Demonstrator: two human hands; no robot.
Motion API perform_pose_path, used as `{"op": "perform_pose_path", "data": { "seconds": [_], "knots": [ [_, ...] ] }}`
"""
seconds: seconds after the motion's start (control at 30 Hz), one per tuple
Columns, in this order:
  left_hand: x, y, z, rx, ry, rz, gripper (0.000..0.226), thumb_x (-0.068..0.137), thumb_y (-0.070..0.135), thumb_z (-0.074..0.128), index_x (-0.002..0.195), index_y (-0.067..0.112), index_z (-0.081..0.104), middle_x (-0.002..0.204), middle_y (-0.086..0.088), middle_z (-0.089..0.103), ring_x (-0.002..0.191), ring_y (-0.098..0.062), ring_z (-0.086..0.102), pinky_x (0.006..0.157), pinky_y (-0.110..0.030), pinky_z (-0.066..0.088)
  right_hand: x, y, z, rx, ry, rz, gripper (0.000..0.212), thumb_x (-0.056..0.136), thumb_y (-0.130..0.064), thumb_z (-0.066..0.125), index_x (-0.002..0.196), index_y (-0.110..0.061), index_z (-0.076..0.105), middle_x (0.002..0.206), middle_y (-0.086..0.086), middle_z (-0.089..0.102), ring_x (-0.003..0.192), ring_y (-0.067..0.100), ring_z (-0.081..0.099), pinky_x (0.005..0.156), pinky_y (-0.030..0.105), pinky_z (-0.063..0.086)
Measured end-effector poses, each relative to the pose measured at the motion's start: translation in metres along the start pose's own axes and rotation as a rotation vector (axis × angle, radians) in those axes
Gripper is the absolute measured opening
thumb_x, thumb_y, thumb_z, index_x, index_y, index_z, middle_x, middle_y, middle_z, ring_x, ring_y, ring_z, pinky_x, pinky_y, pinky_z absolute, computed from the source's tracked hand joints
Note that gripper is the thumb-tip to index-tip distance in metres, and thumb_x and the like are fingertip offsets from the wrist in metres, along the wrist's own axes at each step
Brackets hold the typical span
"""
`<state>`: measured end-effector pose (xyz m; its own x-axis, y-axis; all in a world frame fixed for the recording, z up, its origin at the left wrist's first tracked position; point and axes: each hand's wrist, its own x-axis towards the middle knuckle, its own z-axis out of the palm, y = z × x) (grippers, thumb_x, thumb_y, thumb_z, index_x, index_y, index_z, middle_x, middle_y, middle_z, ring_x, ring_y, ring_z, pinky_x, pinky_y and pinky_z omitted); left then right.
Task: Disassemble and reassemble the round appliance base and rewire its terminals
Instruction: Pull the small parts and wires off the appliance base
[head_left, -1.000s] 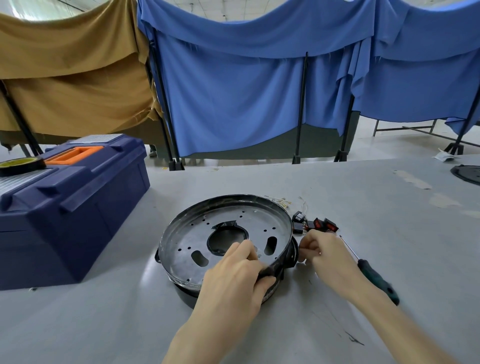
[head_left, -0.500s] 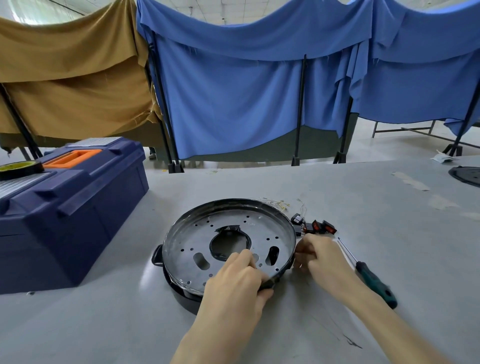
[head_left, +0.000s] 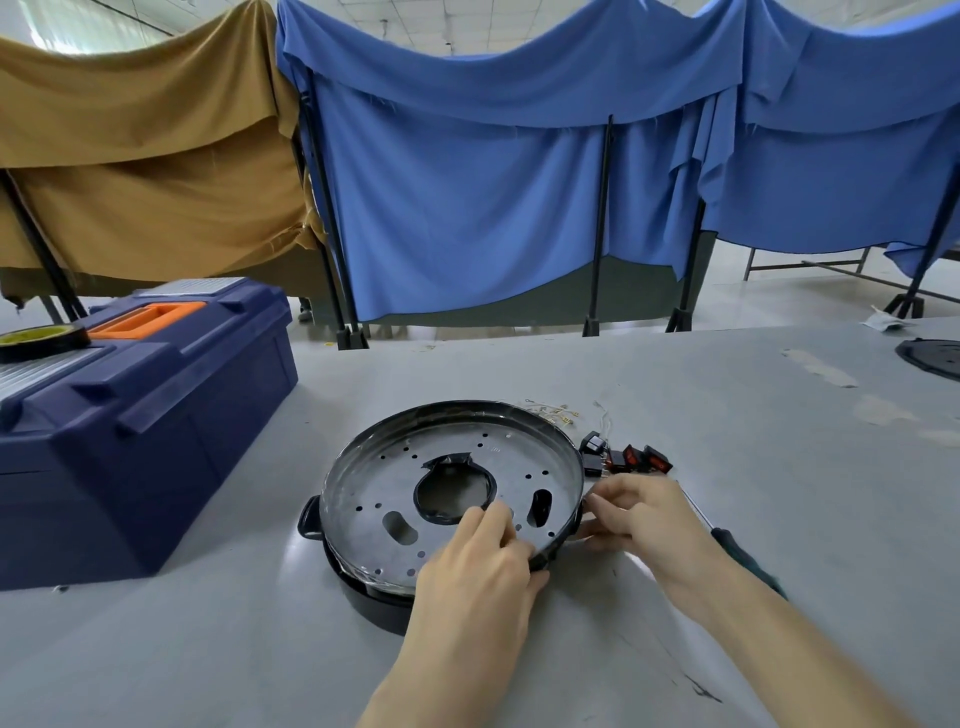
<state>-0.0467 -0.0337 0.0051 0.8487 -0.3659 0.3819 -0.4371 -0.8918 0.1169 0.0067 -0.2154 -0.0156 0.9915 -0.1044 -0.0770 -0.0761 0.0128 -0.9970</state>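
Observation:
A round metal plate (head_left: 395, 488) with a central hole and several small holes lies tilted on the black round appliance base (head_left: 379, 605), its left side lower. My left hand (head_left: 478, 571) grips the plate's near rim, fingers on top and thumb under the edge. My right hand (head_left: 641, 512) pinches the plate's right rim. Black switches with red rockers (head_left: 626, 457) and thin wires lie just right of the plate. Small gold terminals (head_left: 553, 413) are scattered behind it.
A dark blue toolbox (head_left: 140, 415) with an orange handle stands at left, a roll of tape (head_left: 39, 340) on its lid. A green-handled screwdriver (head_left: 743, 556) lies under my right forearm. A black round part (head_left: 932, 356) sits at the far right edge.
The plate has shifted a little left and tilted, its left side dropping lower over the black base. Both hands kept hold of the rim and moved with it.

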Motion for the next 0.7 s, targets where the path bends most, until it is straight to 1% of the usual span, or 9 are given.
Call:
{"op": "perform_pose_path", "data": {
  "seconds": [0.03, 0.07, 0.1, 0.13, 0.23, 0.33, 0.4, 0.57, 0.7],
  "knots": [
    [0.001, 0.001, 0.000, 0.055, 0.064, 0.034, 0.023, 0.090, 0.047, 0.063, 0.094, 0.025, 0.068, 0.102, 0.012, 0.046, 0.099, -0.005, 0.049, 0.055, -0.017, 0.032, -0.001, -0.001, 0.001, 0.057, -0.025, 0.036, 0.011, 0.094, 0.007, 0.055, 0.088, 0.006, 0.064, 0.080, 0.018, 0.070, 0.067, 0.027, 0.072, 0.061, 0.032, 0.058],
    [0.000, 0.001, -0.001, 0.059, 0.088, 0.041, 0.023, 0.074, 0.045, 0.080, 0.075, 0.024, 0.070, 0.088, 0.012, 0.053, 0.083, -0.006, 0.057, 0.046, -0.016, 0.030, -0.002, -0.001, 0.002, 0.119, -0.048, 0.071, 0.011, 0.094, 0.008, 0.055, 0.087, 0.006, 0.064, 0.081, 0.019, 0.070, 0.067, 0.027, 0.071, 0.058, 0.030, 0.057],
    [0.000, 0.001, -0.002, 0.062, 0.081, 0.056, 0.031, 0.059, 0.043, 0.091, 0.059, 0.024, 0.067, 0.075, 0.011, 0.055, 0.068, -0.007, 0.059, 0.039, -0.015, 0.029, -0.002, -0.001, 0.003, 0.176, -0.068, 0.102, 0.011, 0.093, 0.008, 0.056, 0.086, 0.006, 0.064, 0.082, 0.020, 0.069, 0.067, 0.027, 0.071, 0.056, 0.029, 0.056],
    [0.000, 0.002, -0.002, 0.078, 0.082, 0.059, 0.036, 0.050, 0.042, 0.095, 0.052, 0.024, 0.063, 0.068, 0.010, 0.054, 0.061, -0.008, 0.059, 0.035, -0.015, 0.029, -0.002, -0.001, 0.004, 0.217, -0.085, 0.126, 0.011, 0.092, 0.009, 0.056, 0.085, 0.005, 0.064, 0.083, 0.021, 0.068, 0.068, 0.028, 0.070, 0.057, 0.029, 0.057],
    [0.001, 0.003, 0.001, 0.095, 0.097, 0.062, 0.040, 0.046, 0.040, 0.096, 0.049, 0.022, 0.061, 0.065, 0.009, 0.054, 0.057, -0.009, 0.058, 0.033, -0.016, 0.029, 0.000, 0.001, 0.006, 0.265, -0.110, 0.159, 0.014, 0.092, 0.010, 0.055, 0.083, 0.005, 0.064, 0.085, 0.023, 0.068, 0.068, 0.030, 0.069, 0.060, 0.031, 0.058],
    [0.000, 0.004, 0.001, 0.074, 0.082, 0.043, 0.040, 0.046, 0.039, 0.096, 0.049, 0.021, 0.061, 0.065, 0.008, 0.055, 0.057, -0.010, 0.058, 0.033, -0.017, 0.030, 0.003, 0.004, 0.009, 0.292, -0.096, 0.169, 0.020, 0.092, 0.013, 0.052, 0.077, 0.005, 0.063, 0.079, 0.022, 0.067, 0.061, 0.027, 0.068, 0.054, 0.028, 0.056],
    [0.000, 0.005, 0.002, 0.058, 0.074, 0.028, 0.039, 0.046, 0.039, 0.096, 0.049, 0.020, 0.062, 0.065, 0.008, 0.055, 0.056, -0.011, 0.058, 0.033, -0.018, 0.030, 0.004, 0.006, 0.011, 0.295, -0.071, 0.166, 0.024, 0.092, 0.014, 0.051, 0.075, 0.005, 0.064, 0.074, 0.020, 0.067, 0.058, 0.025, 0.067, 0.052, 0.027, 0.056],
    [0.000, 0.009, 0.007, 0.075, 0.100, 0.007, 0.037, 0.047, 0.040, 0.095, 0.049, 0.022, 0.063, 0.066, 0.007, 0.055, 0.058, -0.012, 0.059, 0.037, -0.018, 0.022, 0.005, 0.007, 0.012, 0.295, -0.016, 0.179, 0.019, 0.094, 0.012, 0.050, 0.084, 0.009, 0.066, 0.079, 0.019, 0.068, 0.070, 0.030, 0.064, 0.055, 0.028, 0.057],
    [0.001, 0.012, 0.009, 0.095, 0.086, -0.009, 0.038, 0.046, 0.039, 0.096, 0.049, 0.021, 0.062, 0.066, 0.006, 0.056, 0.058, -0.014, 0.061, 0.036, -0.016, 0.027, 0.004, 0.005, 0.014, 0.304, 0.000, 0.206, 0.016, 0.094, 0.012, 0.050, 0.091, 0.011, 0.065, 0.084, 0.020, 0.069, 0.075, 0.031, 0.063, 0.055, 0.027, 0.056]
  ]
}}
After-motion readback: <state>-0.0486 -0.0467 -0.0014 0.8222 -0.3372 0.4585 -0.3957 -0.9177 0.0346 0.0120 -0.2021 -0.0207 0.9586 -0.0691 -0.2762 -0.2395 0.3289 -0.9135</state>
